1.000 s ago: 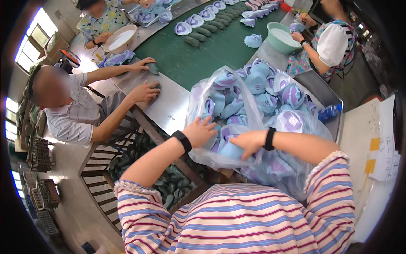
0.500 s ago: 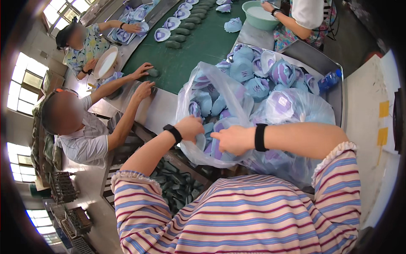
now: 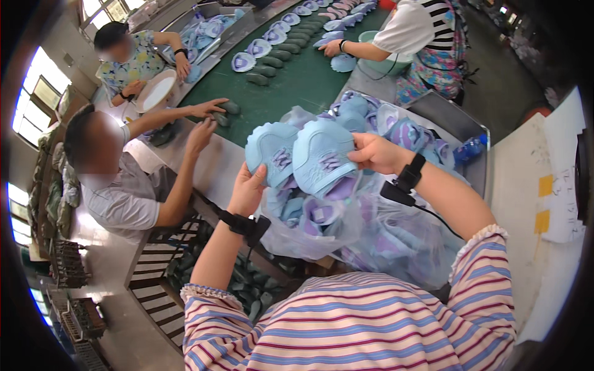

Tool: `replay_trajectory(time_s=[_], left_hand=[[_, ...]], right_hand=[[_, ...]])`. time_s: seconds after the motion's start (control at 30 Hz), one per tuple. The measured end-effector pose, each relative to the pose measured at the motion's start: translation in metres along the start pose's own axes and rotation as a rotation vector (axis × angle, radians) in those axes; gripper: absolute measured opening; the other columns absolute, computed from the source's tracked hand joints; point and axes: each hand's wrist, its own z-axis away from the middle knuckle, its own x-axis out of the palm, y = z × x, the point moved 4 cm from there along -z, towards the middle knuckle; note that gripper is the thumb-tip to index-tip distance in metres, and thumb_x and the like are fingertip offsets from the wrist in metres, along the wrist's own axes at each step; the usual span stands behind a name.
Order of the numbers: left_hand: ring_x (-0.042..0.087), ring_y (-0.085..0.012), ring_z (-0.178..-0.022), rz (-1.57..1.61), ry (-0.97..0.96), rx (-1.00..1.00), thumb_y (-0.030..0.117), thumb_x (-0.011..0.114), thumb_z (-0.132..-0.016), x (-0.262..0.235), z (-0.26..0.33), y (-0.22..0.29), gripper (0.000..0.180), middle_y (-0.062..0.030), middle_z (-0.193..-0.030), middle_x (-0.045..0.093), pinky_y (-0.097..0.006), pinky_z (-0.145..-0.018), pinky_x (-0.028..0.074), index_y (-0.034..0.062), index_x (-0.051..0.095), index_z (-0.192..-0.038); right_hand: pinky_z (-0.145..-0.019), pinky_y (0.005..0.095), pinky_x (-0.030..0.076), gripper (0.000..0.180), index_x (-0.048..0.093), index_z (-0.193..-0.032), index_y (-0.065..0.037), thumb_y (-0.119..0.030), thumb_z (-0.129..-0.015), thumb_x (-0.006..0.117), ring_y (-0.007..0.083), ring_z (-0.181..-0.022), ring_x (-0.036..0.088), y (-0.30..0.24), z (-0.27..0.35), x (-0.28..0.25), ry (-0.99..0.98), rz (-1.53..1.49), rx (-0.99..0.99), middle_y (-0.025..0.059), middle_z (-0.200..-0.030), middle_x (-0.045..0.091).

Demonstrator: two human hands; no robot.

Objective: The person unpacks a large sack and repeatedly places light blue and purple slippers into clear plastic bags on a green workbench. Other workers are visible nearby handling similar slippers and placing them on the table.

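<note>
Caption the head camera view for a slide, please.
Left hand and right hand each hold a light-blue shoe upper above a clear plastic bag of more uppers.

The desk (image 3: 281, 102) has a green top with a pale metal border (image 3: 228, 162) at its near left corner. Lengthwise along it, toward the far end, run blue-and-lilac uppers (image 3: 244, 61) on the left, dark shoe lasts (image 3: 270, 62) beside them and pink pieces (image 3: 337, 12) farther off. Two loose lasts (image 3: 230, 107) lie near the left edge. At the near right corner, a metal tray (image 3: 459, 119) carries heaped uppers (image 3: 411, 133) and a blue bottle (image 3: 470, 148).
</note>
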Motion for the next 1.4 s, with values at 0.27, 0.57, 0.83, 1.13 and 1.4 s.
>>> replay_trajectory(time_s=[0.27, 0.57, 0.83, 1.13, 1.4], left_hand=[[0.055, -0.0185, -0.108, -0.061, -0.024, -0.002, 0.012, 0.051, -0.094, 0.022, -0.015, 0.009, 0.037, -0.0060, -0.120, 0.055, -0.038, -0.093, 0.044, 0.0061, 0.041, -0.129], [0.059, -0.0167, -0.094, -0.123, 0.089, -0.074, 0.015, 0.065, -0.085, 0.073, -0.046, 0.002, 0.044, -0.0101, -0.107, 0.060, -0.030, -0.082, 0.049, -0.0039, 0.047, -0.120], [0.060, -0.0159, -0.083, -0.057, 0.610, 0.494, 0.006, 0.065, -0.078, -0.123, -0.200, 0.091, 0.023, -0.0053, -0.094, 0.062, -0.032, -0.076, 0.048, 0.0013, 0.057, -0.099], [0.063, -0.0242, -0.090, -0.971, 0.273, 0.659, 0.011, 0.059, -0.081, -0.034, -0.200, 0.171, 0.035, -0.0140, -0.098, 0.063, -0.034, -0.080, 0.049, -0.0011, 0.051, -0.112], [0.040, -0.0363, -0.122, -1.595, -0.960, -0.066, 0.013, 0.074, -0.066, 0.035, 0.033, -0.067, 0.080, -0.0166, -0.129, 0.045, -0.040, -0.092, 0.044, 0.0005, 0.032, -0.133]], right_hand=[[-0.085, 0.0344, 0.048, 0.042, 0.044, -0.127, -0.005, -0.011, -0.088, 0.057, 0.0156, -0.100, 0.057, -0.008, 0.008, -0.026, -0.001, -0.005, -0.066, 0.0043, -0.116, 0.056], [-0.068, 0.0302, 0.051, 0.056, 0.029, -0.134, -0.004, -0.012, -0.086, 0.057, 0.0172, -0.089, 0.059, 0.026, -0.020, -0.007, 0.452, 0.470, 0.040, 0.0129, -0.118, 0.054], [-0.075, 0.0313, 0.050, 0.036, 0.053, -0.116, -0.001, -0.018, -0.085, 0.060, 0.0198, -0.089, 0.063, 0.021, 0.003, 0.021, -0.156, 0.968, 0.023, 0.0124, -0.112, 0.059], [-0.080, 0.0363, 0.049, 0.034, 0.055, -0.114, -0.003, -0.016, -0.083, 0.057, 0.0275, -0.092, 0.062, 0.009, -0.009, 0.035, -0.317, 1.129, 0.109, 0.0138, -0.104, 0.063], [-0.076, 0.0403, 0.049, 0.024, 0.058, -0.102, -0.003, -0.013, -0.081, 0.054, 0.0320, -0.090, 0.062, 0.077, -0.040, 0.072, -0.442, 1.493, -0.223, 0.0182, -0.099, 0.063]])
